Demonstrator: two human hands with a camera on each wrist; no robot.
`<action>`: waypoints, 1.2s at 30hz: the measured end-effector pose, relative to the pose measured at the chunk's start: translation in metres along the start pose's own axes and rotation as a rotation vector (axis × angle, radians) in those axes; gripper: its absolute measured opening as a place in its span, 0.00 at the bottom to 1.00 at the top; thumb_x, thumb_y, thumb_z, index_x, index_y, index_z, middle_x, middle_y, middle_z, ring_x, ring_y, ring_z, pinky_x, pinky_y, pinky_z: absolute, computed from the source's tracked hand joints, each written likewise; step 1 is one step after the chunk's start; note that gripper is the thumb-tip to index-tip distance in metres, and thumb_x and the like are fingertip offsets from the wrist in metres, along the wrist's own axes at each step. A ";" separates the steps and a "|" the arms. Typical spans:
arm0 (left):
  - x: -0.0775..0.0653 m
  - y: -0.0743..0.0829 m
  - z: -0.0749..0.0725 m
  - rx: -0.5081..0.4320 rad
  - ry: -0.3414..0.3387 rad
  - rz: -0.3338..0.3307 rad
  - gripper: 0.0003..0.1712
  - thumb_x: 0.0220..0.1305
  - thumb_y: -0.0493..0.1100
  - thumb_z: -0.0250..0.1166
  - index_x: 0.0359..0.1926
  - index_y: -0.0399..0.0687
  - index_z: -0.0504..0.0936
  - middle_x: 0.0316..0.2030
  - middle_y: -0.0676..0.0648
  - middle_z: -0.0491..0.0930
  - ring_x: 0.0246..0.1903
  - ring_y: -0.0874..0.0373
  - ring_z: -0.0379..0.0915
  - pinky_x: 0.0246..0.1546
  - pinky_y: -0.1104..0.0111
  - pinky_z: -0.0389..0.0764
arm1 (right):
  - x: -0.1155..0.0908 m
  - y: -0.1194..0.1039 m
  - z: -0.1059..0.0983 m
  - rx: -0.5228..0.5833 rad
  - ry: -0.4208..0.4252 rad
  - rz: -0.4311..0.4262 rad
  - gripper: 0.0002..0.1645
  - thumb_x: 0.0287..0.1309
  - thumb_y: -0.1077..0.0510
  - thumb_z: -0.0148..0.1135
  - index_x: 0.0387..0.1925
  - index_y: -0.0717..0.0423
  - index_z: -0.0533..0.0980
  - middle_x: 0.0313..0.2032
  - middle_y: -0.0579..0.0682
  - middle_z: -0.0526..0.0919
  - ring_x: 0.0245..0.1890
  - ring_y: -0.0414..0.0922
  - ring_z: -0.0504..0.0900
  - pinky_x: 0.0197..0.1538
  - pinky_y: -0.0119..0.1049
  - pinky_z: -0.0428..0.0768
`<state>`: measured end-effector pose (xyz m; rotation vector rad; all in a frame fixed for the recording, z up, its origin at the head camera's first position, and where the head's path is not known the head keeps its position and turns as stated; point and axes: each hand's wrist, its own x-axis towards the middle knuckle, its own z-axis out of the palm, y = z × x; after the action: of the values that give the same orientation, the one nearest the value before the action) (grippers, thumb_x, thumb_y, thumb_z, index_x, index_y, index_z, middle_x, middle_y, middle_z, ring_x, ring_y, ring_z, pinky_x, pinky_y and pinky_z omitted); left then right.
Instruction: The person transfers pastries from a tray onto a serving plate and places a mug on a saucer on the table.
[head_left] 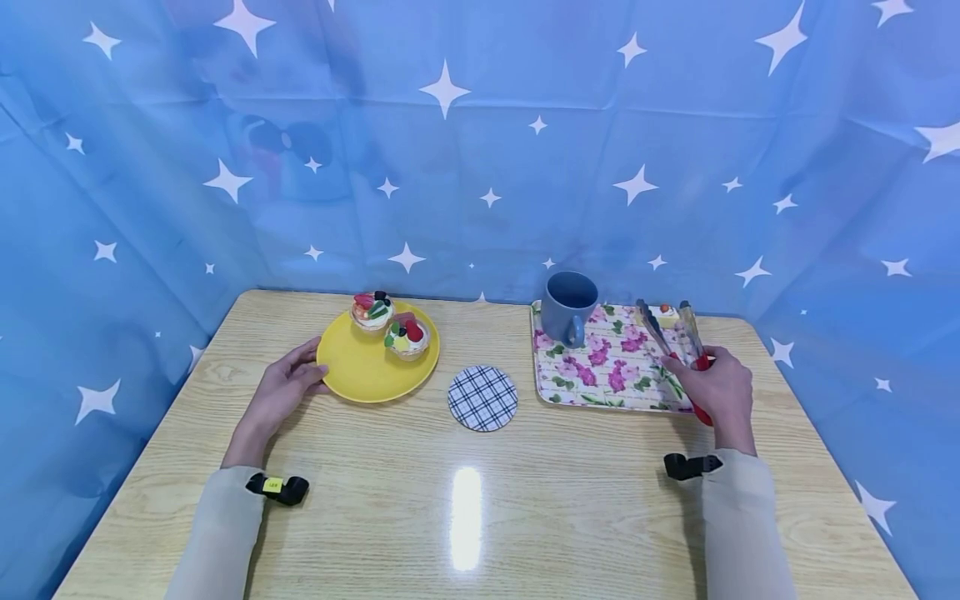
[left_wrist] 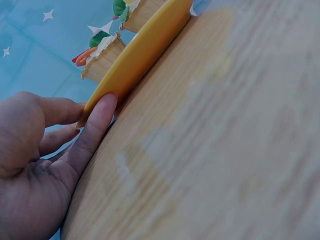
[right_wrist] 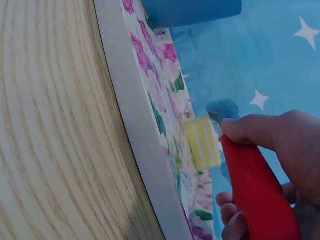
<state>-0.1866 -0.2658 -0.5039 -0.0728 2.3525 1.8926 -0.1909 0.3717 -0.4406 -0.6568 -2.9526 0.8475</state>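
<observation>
On the left of the table, my left hand (head_left: 279,393) grips the near-left rim of a yellow plate (head_left: 360,375), thumb on one side and fingers on the other in the left wrist view. Two fruit tarts (head_left: 372,312) with cream sit toward the plate's far right. At the right, my right hand (head_left: 722,390) holds red-handled tongs (right_wrist: 255,195) above a floral tray (head_left: 600,404). The tongs' metal ends stand apart, pointing at the back of the tray. Close by them is a small cake slice (right_wrist: 202,144) with yellow and white layers.
A blue-grey mug (head_left: 567,312) stands on the tray's left end, its handle facing the front. Between plate and tray lies a round plaid coaster (head_left: 483,398). A blue star-patterned curtain (head_left: 487,150) closes off the table's (head_left: 465,458) back edge.
</observation>
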 end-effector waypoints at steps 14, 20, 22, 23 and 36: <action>-0.001 0.002 0.001 -0.004 -0.002 0.005 0.38 0.78 0.44 0.58 0.82 0.50 0.54 0.68 0.35 0.64 0.46 0.73 0.79 0.49 0.71 0.90 | 0.008 0.002 0.003 -0.058 -0.033 -0.005 0.60 0.63 0.27 0.59 0.73 0.74 0.59 0.60 0.77 0.73 0.55 0.69 0.75 0.46 0.59 0.86; -0.002 0.003 0.001 -0.004 -0.005 0.006 0.38 0.78 0.44 0.59 0.82 0.48 0.54 0.68 0.34 0.64 0.46 0.73 0.79 0.48 0.71 0.90 | 0.009 0.002 0.004 -0.077 -0.036 -0.011 0.60 0.63 0.27 0.60 0.72 0.75 0.61 0.60 0.77 0.74 0.55 0.70 0.75 0.45 0.58 0.85; -0.002 0.003 0.000 -0.004 -0.005 0.007 0.38 0.78 0.45 0.59 0.82 0.48 0.54 0.68 0.35 0.64 0.46 0.73 0.79 0.48 0.71 0.90 | 0.010 0.002 0.004 -0.086 -0.039 -0.012 0.60 0.63 0.28 0.60 0.72 0.75 0.61 0.60 0.77 0.73 0.55 0.70 0.75 0.44 0.58 0.85; -0.002 0.003 0.000 -0.004 -0.005 0.008 0.38 0.78 0.44 0.59 0.82 0.48 0.54 0.68 0.35 0.64 0.46 0.73 0.79 0.48 0.71 0.90 | 0.010 0.002 0.004 -0.091 -0.042 -0.013 0.59 0.63 0.28 0.60 0.71 0.75 0.61 0.60 0.77 0.74 0.54 0.70 0.75 0.44 0.57 0.85; -0.001 0.001 0.001 -0.006 0.004 0.003 0.37 0.78 0.43 0.59 0.81 0.50 0.55 0.67 0.36 0.65 0.46 0.73 0.79 0.48 0.71 0.91 | 0.011 0.003 0.009 -0.086 -0.041 -0.022 0.54 0.65 0.30 0.59 0.67 0.75 0.66 0.55 0.75 0.77 0.48 0.67 0.77 0.33 0.48 0.82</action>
<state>-0.1860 -0.2643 -0.5028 -0.0733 2.3512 1.9025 -0.2008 0.3739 -0.4513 -0.6165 -3.0417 0.7453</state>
